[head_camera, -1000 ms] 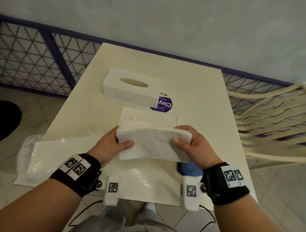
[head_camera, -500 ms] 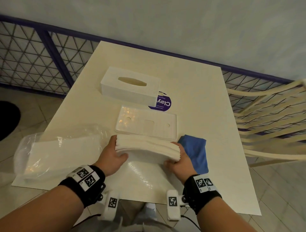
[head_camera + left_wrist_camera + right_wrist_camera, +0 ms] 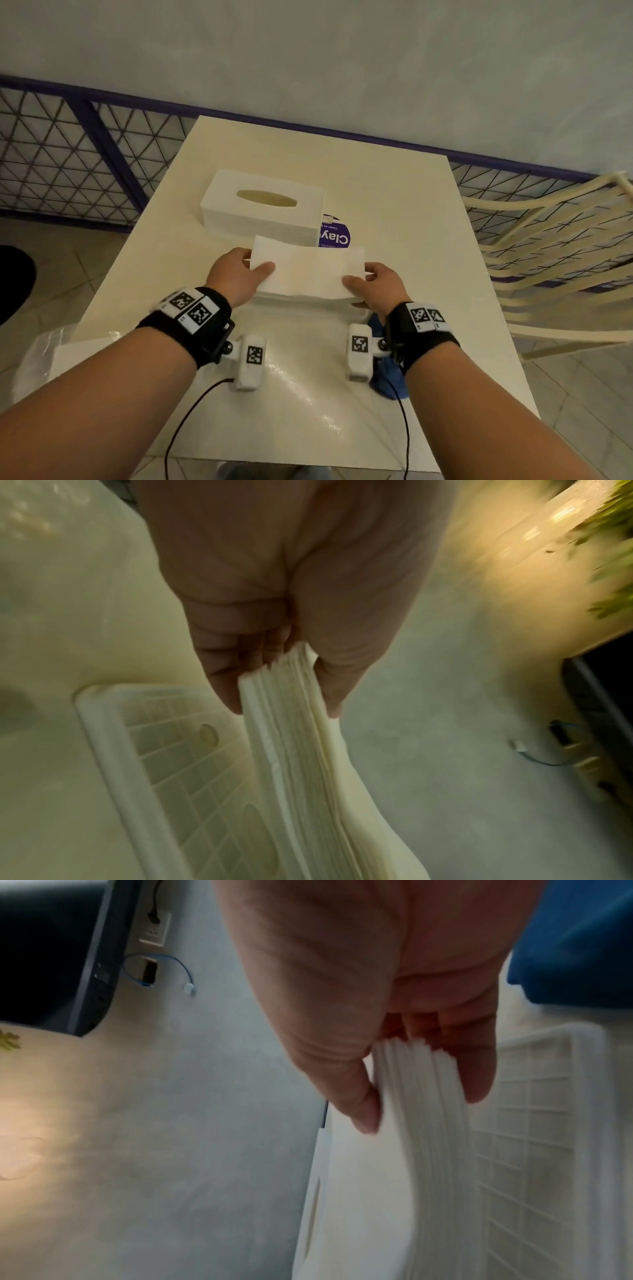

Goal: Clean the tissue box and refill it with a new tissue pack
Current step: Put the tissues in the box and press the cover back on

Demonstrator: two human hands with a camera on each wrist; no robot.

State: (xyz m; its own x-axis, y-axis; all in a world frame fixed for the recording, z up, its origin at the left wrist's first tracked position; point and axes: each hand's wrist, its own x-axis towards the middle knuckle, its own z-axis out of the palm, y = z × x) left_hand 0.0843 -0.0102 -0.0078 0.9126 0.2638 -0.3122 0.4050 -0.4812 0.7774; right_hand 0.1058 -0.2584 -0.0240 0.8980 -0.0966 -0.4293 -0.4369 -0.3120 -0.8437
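While we held the tissue stack (image 3: 308,270) by its short ends, left hand (image 3: 236,277) and right hand (image 3: 376,284) each pinching it thumb on top, fingers beneath, it hung just above the ribbed base tray (image 3: 164,764) on the counter (image 3: 394,205), seemingly to keep the sheets squared. Beyond it stood the tissue box (image 3: 263,205) cover, well clear.

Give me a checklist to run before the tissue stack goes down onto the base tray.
1. Left hand grips the tissue stack: ok.
2. Right hand grips its other end: ok.
3. Stack over the base tray: ok.
4. Tray free of debris: cannot tell, mostly covered.
5. Box cover set aside, out of the way: ok.
6. Blue cloth off the tray: ok.
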